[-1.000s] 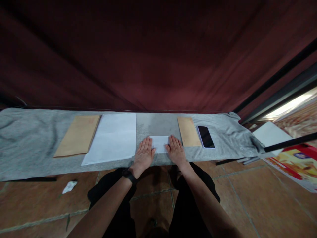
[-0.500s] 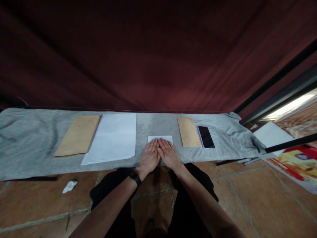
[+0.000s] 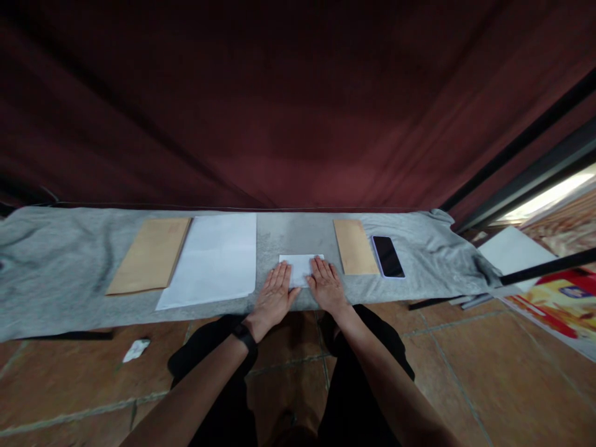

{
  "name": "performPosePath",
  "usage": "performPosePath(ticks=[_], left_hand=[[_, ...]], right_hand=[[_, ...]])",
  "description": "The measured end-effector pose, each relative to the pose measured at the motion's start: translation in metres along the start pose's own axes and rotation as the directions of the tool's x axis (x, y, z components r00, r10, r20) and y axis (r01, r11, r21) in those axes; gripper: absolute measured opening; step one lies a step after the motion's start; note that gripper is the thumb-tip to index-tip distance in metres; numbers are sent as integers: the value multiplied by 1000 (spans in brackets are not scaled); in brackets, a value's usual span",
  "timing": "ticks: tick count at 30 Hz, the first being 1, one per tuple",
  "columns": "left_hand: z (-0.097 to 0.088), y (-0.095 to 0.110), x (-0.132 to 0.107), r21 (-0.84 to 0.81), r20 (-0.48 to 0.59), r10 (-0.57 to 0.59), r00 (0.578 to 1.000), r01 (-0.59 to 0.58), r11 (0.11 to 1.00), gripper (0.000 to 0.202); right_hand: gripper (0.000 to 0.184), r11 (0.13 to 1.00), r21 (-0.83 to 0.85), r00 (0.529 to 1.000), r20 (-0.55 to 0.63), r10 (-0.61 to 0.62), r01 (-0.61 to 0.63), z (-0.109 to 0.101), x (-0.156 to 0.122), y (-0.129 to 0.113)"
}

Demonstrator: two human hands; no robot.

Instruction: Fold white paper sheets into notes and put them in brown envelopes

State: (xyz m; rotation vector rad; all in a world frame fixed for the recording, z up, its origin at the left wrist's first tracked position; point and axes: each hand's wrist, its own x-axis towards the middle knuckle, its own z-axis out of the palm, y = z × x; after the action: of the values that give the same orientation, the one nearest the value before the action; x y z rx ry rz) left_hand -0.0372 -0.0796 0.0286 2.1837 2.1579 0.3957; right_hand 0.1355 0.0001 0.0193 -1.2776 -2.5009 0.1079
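A small white folded paper [image 3: 299,271] lies flat on the grey cloth in front of me. My left hand [image 3: 275,293] rests palm down over its left edge, fingers stretched out and thumb to the side. Over the right edge lies my right hand [image 3: 326,285], also flat with fingers extended. Between the two hands the middle of the paper shows. To the left are large white sheets [image 3: 214,257], beside a thick stack of brown envelopes [image 3: 149,256]. On the right a single-looking brown envelope [image 3: 356,247] lies next to a phone [image 3: 388,257] with a dark screen.
The grey cloth [image 3: 60,267] covers a long narrow table. A dark red curtain [image 3: 298,124] hangs behind it. Black metal bars [image 3: 549,268] and a red and yellow printed board [image 3: 559,301] are at the right. A crumpled white scrap [image 3: 136,350] lies on the tiled floor.
My hands have slid apart from the paper's middle, the left one outward to the left and the right one to the right. More of the white paper is now uncovered.
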Motion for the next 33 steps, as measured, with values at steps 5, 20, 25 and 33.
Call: performPosePath(ticks=[5,20,25,33], left_hand=[[0,-4,-5,27,-5,-18,1000,18,999,73],[-2,16,-21,94,-40,159,986,-155,983,62],[1,16,-27,88,-48,167,985,-162,983,62],[-11,3,-38,118,-54,99,994,-92,989,65]], right_hand=[[55,1000,-7,1000,-15,15,-15,-1,-1,5],[53,986,48,986,45,-162,160,-12,-3,-7],[53,967,84,964,96,-248,240,-8,-10,-10],[57,991,57,992,46,-120,117,-5,-12,8]])
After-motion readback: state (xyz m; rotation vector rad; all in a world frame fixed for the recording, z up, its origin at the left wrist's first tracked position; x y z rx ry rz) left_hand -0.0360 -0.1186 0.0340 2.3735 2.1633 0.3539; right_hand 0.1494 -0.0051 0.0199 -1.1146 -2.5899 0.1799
